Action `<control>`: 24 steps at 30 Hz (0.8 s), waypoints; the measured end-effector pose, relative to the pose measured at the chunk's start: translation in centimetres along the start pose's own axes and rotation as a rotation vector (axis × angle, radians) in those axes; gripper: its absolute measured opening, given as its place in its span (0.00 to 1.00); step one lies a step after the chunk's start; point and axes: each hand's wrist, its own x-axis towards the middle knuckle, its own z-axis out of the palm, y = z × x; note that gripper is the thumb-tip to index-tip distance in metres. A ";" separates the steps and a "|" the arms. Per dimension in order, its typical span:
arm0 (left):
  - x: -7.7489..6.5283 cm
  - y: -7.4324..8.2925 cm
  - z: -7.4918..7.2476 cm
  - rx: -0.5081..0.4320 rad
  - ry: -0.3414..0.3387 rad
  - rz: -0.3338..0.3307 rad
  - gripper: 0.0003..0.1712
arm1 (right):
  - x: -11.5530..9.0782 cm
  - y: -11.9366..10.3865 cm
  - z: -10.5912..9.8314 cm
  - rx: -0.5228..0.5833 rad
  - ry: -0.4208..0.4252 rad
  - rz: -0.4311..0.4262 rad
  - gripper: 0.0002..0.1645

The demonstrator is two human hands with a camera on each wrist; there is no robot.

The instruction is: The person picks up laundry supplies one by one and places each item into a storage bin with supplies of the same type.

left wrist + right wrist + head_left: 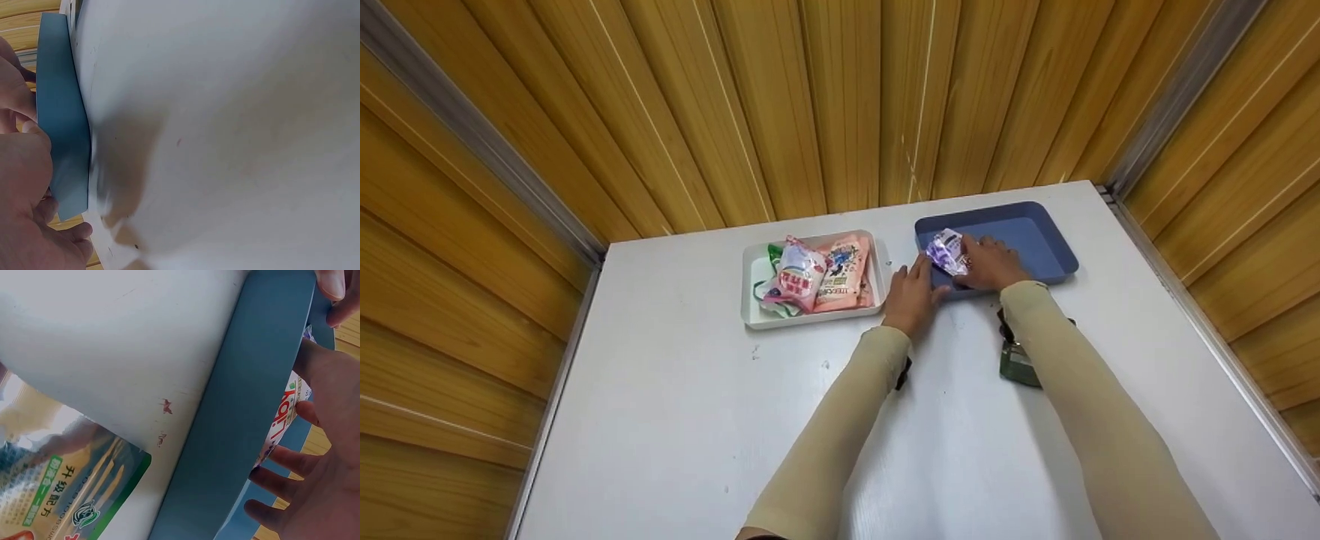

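Observation:
A shiny purple and white snack packet (947,253) is at the left end of the blue tray (1046,251). My right hand (992,262) grips it from above, with thumb and fingers around its right side. Part of the packet (286,410), with red lettering, shows behind the tray's wall in the right wrist view. At the tray's front left corner, my left hand (911,296) rests with fingers along the side and thumb by the front wall. In the left wrist view the thumb lies at the rim of the tray (64,112).
Left of the blue tray stands a white tray (810,318) with several snack packets, some pink (844,274). A green packet (1018,366) lies on the white table (675,420), partly under my right forearm. Wooden panels (840,105) stand behind the table and at both sides.

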 end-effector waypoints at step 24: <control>0.1 -0.1 0.3 0.026 0.021 0.007 0.41 | -1.5 1.3 0.1 0.046 0.013 -0.003 0.48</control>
